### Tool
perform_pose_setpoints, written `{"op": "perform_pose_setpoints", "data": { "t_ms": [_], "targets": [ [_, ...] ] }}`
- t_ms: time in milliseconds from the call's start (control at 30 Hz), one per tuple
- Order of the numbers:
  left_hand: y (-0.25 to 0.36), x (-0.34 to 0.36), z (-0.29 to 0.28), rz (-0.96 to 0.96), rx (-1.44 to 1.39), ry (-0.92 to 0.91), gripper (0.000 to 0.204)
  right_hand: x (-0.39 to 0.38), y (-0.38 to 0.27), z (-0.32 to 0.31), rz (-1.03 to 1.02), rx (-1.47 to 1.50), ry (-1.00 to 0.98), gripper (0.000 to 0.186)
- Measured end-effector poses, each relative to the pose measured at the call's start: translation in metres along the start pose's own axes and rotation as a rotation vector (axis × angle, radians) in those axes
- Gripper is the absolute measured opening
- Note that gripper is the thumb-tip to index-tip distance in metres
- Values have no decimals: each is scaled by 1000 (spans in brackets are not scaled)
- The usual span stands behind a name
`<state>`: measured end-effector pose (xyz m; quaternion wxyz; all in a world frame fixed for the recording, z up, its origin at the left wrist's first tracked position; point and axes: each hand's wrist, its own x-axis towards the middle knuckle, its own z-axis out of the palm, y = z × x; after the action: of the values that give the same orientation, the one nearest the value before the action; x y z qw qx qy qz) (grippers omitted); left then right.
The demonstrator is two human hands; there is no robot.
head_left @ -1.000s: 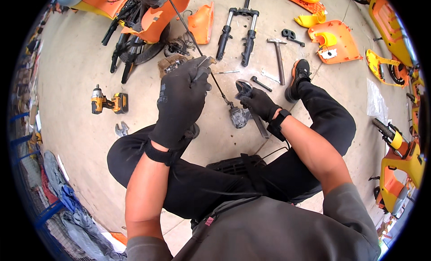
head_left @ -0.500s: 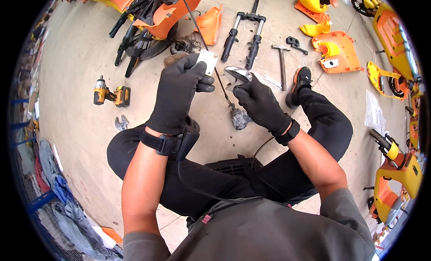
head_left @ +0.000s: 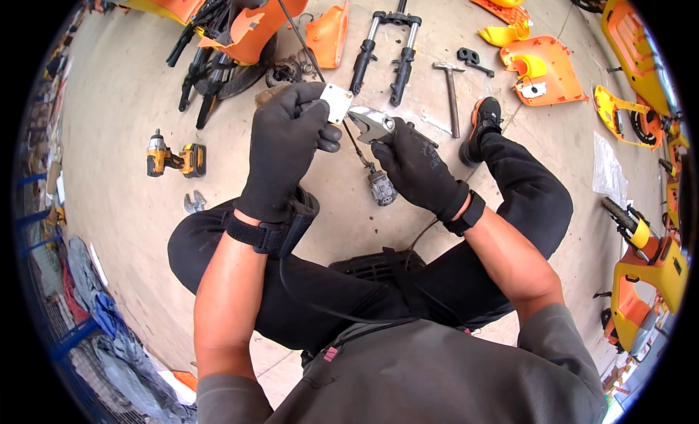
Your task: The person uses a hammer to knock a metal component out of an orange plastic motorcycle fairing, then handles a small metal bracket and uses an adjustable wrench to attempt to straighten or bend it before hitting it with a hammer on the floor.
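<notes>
My left hand [head_left: 287, 143], in a black glove, pinches a small white square plate [head_left: 337, 103] with holes near its corners. My right hand [head_left: 422, 165], gloved too, is wrapped round an adjustable wrench [head_left: 373, 125] with a broad silver head. The wrench's jaws point left and come up close to the plate's right edge; whether they touch cannot be made out. My right fingers hide much of its handle. Below and between my hands, a grey metal part [head_left: 381, 189] lies on the floor at the end of a dark cable.
A yellow-and-black cordless driver [head_left: 177, 156] and a silver wrench head [head_left: 194, 202] lie left. Ahead are a front fork [head_left: 403, 63], a hammer [head_left: 453, 96] and an orange panel [head_left: 542, 71]. A partly stripped orange vehicle [head_left: 251, 30] is at far left; yellow-orange bikes [head_left: 644, 278] line the right.
The wrench in my right hand has turned and moved left, bringing its jaws near the plate. My left hand keeps hold of the plate. The view has shifted slightly.
</notes>
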<state>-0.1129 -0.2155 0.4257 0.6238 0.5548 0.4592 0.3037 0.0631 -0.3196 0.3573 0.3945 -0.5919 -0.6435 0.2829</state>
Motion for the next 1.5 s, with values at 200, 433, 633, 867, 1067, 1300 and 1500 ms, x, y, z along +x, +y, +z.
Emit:
{"op": "perform_pose_setpoints", "data": {
  "t_ms": [200, 433, 633, 867, 1067, 1300, 1500],
  "targets": [
    [-3, -2, 2, -25, 9, -56, 33, -2, 1, 4, -28, 29, -12, 18],
    [-3, -4, 4, 0, 53, -127, 29, 0, 1, 7, -51, 40, -16, 15],
    [-7, -3, 1, 21, 79, -156, 35, 5, 5, 6, -36, 77, -12, 19],
    [-6, -4, 3, 1, 85, -155, 34, 1, 2, 7, -46, 105, -60, 21],
    [-5, -4, 3, -9, 106, -153, 35, 3, 1, 5, -4, 127, -66, 16],
    [-6, -5, 5, 9, 89, -170, 34, 4, -6, -1, 65, 45, -51, 16],
    [-1, -8, 9, 4, 126, -128, 33, -1, 8, 11, -24, 116, -33, 20]
  ]
}}
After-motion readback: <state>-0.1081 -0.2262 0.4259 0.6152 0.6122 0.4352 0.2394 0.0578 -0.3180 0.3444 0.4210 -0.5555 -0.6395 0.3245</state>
